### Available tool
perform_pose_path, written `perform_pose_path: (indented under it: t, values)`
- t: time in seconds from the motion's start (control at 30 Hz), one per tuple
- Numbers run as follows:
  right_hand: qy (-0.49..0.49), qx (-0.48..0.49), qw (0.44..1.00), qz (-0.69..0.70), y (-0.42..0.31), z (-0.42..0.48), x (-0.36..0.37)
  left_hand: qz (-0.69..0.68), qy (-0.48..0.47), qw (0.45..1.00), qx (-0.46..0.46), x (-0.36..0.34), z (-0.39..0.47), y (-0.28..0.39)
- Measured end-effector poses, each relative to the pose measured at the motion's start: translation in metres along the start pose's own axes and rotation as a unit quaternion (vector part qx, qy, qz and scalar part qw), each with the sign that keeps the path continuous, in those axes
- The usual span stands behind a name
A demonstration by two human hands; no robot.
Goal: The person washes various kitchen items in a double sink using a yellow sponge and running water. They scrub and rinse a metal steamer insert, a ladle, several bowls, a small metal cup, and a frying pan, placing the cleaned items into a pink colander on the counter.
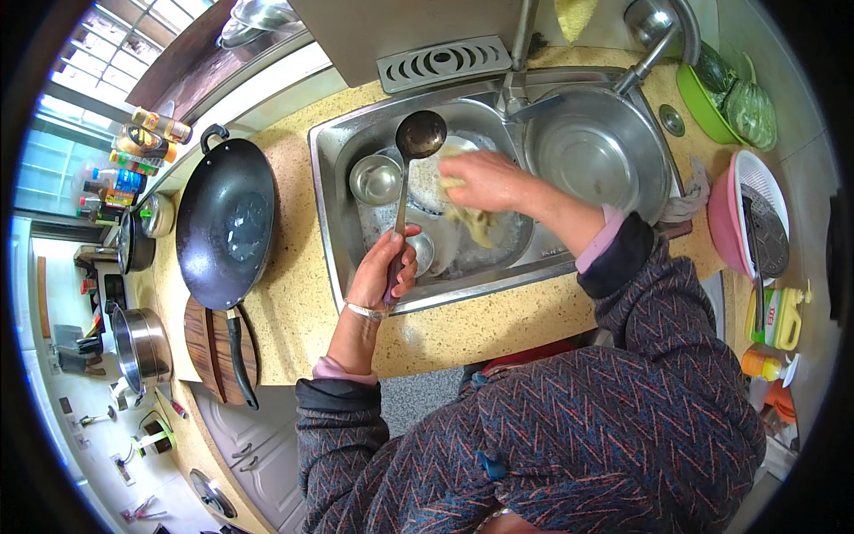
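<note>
My left hand (385, 268) grips the handle of a metal ladle (421, 135), whose dark bowl is raised over the left basin of a steel sink (347, 267). Just right of the ladle, my right hand (484, 179) is closed around a yellowish wet cloth (479, 225) that hangs down from it. Beneath that hand a white plate (427, 187) lies in the soapy basin, partly covered. A small metal bowl (375, 180) rests at the basin's left side. Another small bowl (421, 248) shows in part behind my left fingers.
A large steel pot (594, 153) fills the right basin below the faucet (514, 97). On the left, a black wok (227, 220) stands on the counter, its handle over a round wooden board (200, 360). A pink basin (724, 220) and a green bowl (694, 107) with squashes stand right.
</note>
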State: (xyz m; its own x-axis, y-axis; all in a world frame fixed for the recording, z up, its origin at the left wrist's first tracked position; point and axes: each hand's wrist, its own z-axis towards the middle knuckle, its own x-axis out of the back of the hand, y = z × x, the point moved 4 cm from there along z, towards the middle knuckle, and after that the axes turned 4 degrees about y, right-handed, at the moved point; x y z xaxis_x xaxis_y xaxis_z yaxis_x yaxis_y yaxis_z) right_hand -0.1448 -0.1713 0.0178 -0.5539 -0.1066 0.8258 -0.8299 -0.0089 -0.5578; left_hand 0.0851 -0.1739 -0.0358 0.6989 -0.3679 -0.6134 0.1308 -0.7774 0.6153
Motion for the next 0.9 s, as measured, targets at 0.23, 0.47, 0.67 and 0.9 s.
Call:
perform_pose_path:
  t: [0.23,0.47,0.67,0.9]
  values:
    - [0.198,0.232,0.913,-0.271,-0.031,0.056,0.025,0.049,-0.042,0.998,0.021,-0.029,-0.017,0.003]
    - [0.084,0.144,0.970,-0.175,0.010,0.075,0.009,0.094,-0.016,0.995,0.011,-0.036,-0.026,-0.015]
    - [0.250,0.007,0.967,0.052,0.047,0.072,0.002,-0.035,-0.043,0.998,0.006,-0.045,-0.021,-0.024]
    - [0.440,-0.194,0.793,0.375,0.109,0.079,-0.054,-0.147,-0.075,0.986,0.025,-0.066,-0.009,-0.036]
